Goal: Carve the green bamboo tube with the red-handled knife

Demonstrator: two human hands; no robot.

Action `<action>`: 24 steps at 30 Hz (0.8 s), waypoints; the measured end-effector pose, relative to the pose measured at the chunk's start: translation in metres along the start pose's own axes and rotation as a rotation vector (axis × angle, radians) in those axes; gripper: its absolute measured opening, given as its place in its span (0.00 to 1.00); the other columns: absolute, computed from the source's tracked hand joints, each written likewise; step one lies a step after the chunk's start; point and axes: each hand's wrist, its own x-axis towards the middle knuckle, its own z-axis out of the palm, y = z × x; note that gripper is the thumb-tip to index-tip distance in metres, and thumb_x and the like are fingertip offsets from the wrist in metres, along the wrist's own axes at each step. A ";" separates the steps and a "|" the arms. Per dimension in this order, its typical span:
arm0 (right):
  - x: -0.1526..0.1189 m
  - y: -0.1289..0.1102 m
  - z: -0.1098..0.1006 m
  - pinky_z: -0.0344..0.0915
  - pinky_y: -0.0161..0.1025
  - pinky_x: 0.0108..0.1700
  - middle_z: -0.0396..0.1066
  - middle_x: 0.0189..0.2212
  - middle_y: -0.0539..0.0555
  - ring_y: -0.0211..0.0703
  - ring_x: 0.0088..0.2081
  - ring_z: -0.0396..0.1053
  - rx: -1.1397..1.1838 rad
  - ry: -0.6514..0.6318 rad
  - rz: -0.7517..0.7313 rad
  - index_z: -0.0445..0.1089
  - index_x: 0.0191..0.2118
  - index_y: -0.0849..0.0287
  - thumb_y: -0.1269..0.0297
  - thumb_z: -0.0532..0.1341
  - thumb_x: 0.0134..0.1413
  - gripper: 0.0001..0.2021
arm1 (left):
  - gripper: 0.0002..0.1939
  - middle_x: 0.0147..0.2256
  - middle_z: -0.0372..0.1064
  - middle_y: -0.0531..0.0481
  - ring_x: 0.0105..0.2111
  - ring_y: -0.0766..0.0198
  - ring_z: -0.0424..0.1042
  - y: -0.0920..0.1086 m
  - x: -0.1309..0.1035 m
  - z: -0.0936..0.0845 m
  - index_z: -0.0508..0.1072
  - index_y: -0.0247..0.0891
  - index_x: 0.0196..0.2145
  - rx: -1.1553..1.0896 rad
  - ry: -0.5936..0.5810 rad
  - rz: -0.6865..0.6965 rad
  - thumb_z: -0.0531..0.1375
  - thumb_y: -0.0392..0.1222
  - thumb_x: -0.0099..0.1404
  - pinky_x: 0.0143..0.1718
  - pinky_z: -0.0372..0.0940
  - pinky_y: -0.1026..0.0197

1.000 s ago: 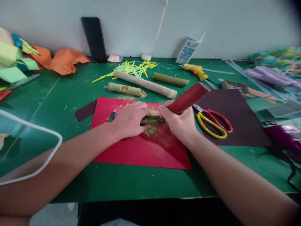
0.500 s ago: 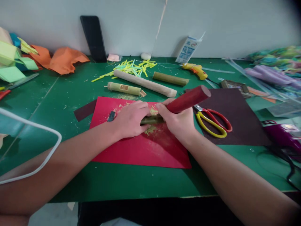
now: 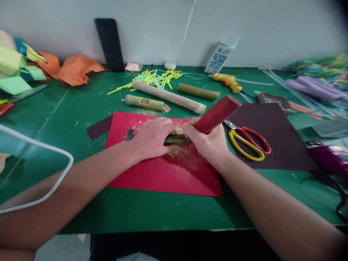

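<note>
Hardly any change over the last second: both hands keep the same hold, red handle (image 3: 217, 115) shifts only slightly in tilt, so work at the same spot on the bamboo piece (image 3: 175, 139) seems ongoing. Left hand (image 3: 152, 139) part-curled, fingers on far side, thumb on near side, pinching the bamboo piece down over the red sheet (image 3: 163, 177). Right hand (image 3: 212, 143) closed round the red handle, which slants up and away to the right; tool's working end hidden, can't tell its shape. Bamboo piece lies crosswise between the hands, left end under the left palm, right end at the right hand's thumb and fingertips. Pale shavings (image 3: 178, 129) on both sides of it. Scissors (image 3: 248, 143) just right of the right hand, on dark sheet (image 3: 280, 141).
</note>
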 end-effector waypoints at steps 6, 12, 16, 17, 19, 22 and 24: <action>-0.001 -0.001 0.003 0.58 0.37 0.26 0.63 0.18 0.47 0.35 0.23 0.60 0.005 -0.006 0.031 0.64 0.20 0.57 0.64 0.64 0.49 0.11 | 0.08 0.37 0.71 0.46 0.39 0.57 0.69 0.001 0.001 -0.001 0.69 0.37 0.36 -0.137 0.006 0.031 0.61 0.44 0.65 0.40 0.64 0.54; 0.001 -0.003 0.004 0.56 0.37 0.26 0.59 0.18 0.45 0.33 0.22 0.56 0.042 0.120 0.027 0.63 0.20 0.56 0.66 0.64 0.49 0.11 | 0.10 0.35 0.68 0.47 0.38 0.57 0.67 0.002 0.000 0.002 0.65 0.38 0.31 -0.107 0.065 0.058 0.64 0.41 0.61 0.37 0.62 0.55; -0.001 -0.003 0.000 0.54 0.36 0.24 0.55 0.15 0.44 0.32 0.20 0.54 0.036 0.045 0.058 0.60 0.18 0.56 0.68 0.62 0.49 0.13 | 0.10 0.35 0.67 0.47 0.38 0.57 0.66 0.003 -0.001 0.003 0.65 0.38 0.32 -0.097 0.046 0.048 0.64 0.41 0.61 0.37 0.62 0.55; -0.002 -0.002 0.000 0.54 0.36 0.24 0.56 0.15 0.45 0.33 0.21 0.55 0.025 0.027 0.055 0.61 0.18 0.57 0.67 0.62 0.49 0.13 | 0.10 0.35 0.67 0.47 0.37 0.57 0.66 0.003 -0.001 0.003 0.65 0.38 0.32 -0.096 0.043 0.045 0.64 0.41 0.61 0.37 0.62 0.55; -0.003 -0.002 -0.001 0.55 0.36 0.25 0.59 0.16 0.46 0.34 0.22 0.57 0.005 -0.001 0.042 0.61 0.18 0.57 0.65 0.62 0.49 0.13 | 0.09 0.35 0.67 0.48 0.37 0.58 0.66 0.003 0.000 0.002 0.65 0.38 0.32 -0.103 0.038 0.032 0.64 0.39 0.60 0.36 0.61 0.55; -0.003 0.000 0.000 0.56 0.37 0.25 0.62 0.17 0.46 0.34 0.22 0.58 -0.007 -0.033 0.032 0.62 0.19 0.57 0.63 0.63 0.48 0.12 | 0.10 0.34 0.66 0.49 0.36 0.58 0.66 0.004 0.001 0.001 0.63 0.39 0.31 -0.121 0.026 0.016 0.63 0.39 0.60 0.36 0.61 0.55; -0.004 0.000 0.001 0.56 0.37 0.25 0.62 0.18 0.46 0.34 0.22 0.59 -0.007 -0.035 0.034 0.62 0.20 0.57 0.64 0.63 0.47 0.11 | 0.10 0.34 0.66 0.49 0.36 0.58 0.66 0.004 0.001 0.001 0.62 0.39 0.30 -0.127 0.022 0.016 0.63 0.39 0.60 0.36 0.61 0.55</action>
